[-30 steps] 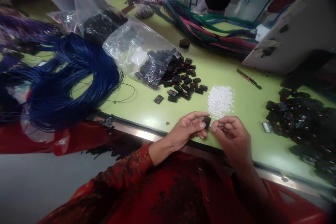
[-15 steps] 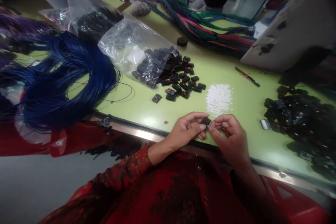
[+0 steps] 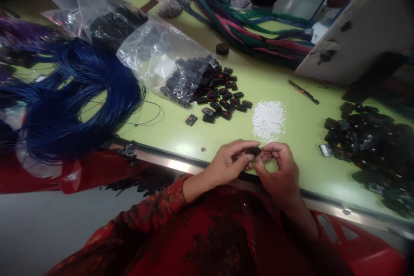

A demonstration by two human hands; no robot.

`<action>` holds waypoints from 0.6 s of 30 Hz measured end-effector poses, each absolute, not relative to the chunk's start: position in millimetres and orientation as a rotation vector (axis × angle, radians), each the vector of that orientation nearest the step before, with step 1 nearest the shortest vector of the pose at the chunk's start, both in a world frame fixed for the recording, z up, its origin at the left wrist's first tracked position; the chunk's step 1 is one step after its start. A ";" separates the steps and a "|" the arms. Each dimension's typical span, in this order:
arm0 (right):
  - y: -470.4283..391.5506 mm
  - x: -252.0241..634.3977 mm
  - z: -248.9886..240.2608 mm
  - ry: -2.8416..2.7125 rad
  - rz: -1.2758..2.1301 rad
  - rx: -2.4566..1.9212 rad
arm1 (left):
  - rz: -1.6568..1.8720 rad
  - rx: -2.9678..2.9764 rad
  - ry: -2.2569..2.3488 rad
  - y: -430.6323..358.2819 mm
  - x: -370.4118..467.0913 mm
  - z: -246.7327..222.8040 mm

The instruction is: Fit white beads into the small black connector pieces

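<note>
My left hand (image 3: 228,164) and my right hand (image 3: 280,172) meet at the near edge of the green table (image 3: 181,131). Between their fingertips sits a small black connector (image 3: 252,152), pinched from both sides. Just beyond my hands lies a small heap of tiny white pieces (image 3: 268,118). Left of that heap, loose black connectors with red tabs (image 3: 226,101) spill from a clear plastic bag (image 3: 161,58).
A thick coil of blue wire (image 3: 77,99) fills the table's left. A heap of black connectors (image 3: 368,142) lies at the right. Coloured wire bundles (image 3: 258,34), a tape roll (image 3: 222,48), a thin dark tool (image 3: 303,92) and a white board (image 3: 359,30) lie farther back. Another person sits beyond.
My hands have drawn closer together and my fingers have curled more tightly around the black connector. The view has shifted slightly.
</note>
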State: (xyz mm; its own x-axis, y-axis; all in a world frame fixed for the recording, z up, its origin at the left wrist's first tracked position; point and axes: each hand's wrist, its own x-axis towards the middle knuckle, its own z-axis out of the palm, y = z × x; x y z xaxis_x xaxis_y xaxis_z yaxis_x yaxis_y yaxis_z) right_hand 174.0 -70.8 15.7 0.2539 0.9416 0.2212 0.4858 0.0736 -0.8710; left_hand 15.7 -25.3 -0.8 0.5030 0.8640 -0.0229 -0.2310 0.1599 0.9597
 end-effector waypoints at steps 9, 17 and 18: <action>-69.0 181.2 23.3 -1.182 0.891 -1.472 | 0.818 0.796 0.607 -26.3 22.4 0.5; -70.4 191.2 21.4 -1.114 1.137 -1.440 | 0.777 0.619 0.575 -28.3 25.1 2.7; -70.4 192.0 21.3 -1.097 1.157 -1.434 | 0.775 0.608 0.569 -28.3 25.2 3.1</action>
State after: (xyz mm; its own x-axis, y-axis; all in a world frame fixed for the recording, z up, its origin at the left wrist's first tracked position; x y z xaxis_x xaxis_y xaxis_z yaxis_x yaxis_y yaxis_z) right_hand 192.0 -70.4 21.3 0.1476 0.9809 -0.1269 0.0747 -0.1390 -0.9875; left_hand 25.2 -28.3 3.1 0.5854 0.7736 -0.2425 -0.4633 0.5647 0.6830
